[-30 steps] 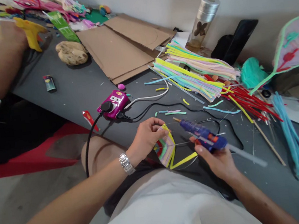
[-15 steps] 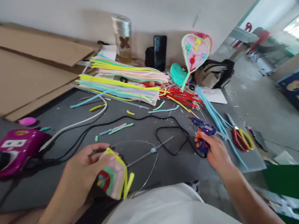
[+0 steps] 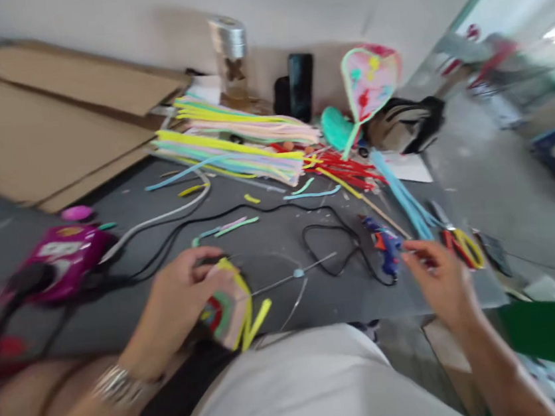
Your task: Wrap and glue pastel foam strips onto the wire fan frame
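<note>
My left hand (image 3: 184,295) is closed on a striped pipe-cleaner craft piece (image 3: 233,306), with bands of red, green, pink and yellow. A loose yellow end juts from its lower right side. From it a thin wire frame (image 3: 273,283) runs right to a small pale-blue knot (image 3: 298,273). A blue and orange glue gun (image 3: 386,247) lies on the table, its cord looping to the left. Just right of the gun is my right hand (image 3: 441,279), slightly blurred, fingers apart and apparently holding nothing; its fingertips are close to the gun's back end.
Bundled pastel pipe cleaners (image 3: 236,156) and red ones (image 3: 353,169) lie at the back. Scissors (image 3: 462,244) rest near the right edge. A purple power socket (image 3: 70,258) with cables stands left, cardboard (image 3: 48,134) behind it. A bottle (image 3: 231,59) and phone (image 3: 302,88) stand by the wall.
My right hand has let go of the glue gun, which now lies on the table, and has drawn off to the right. My left hand keeps the craft piece. The view has shifted slightly.
</note>
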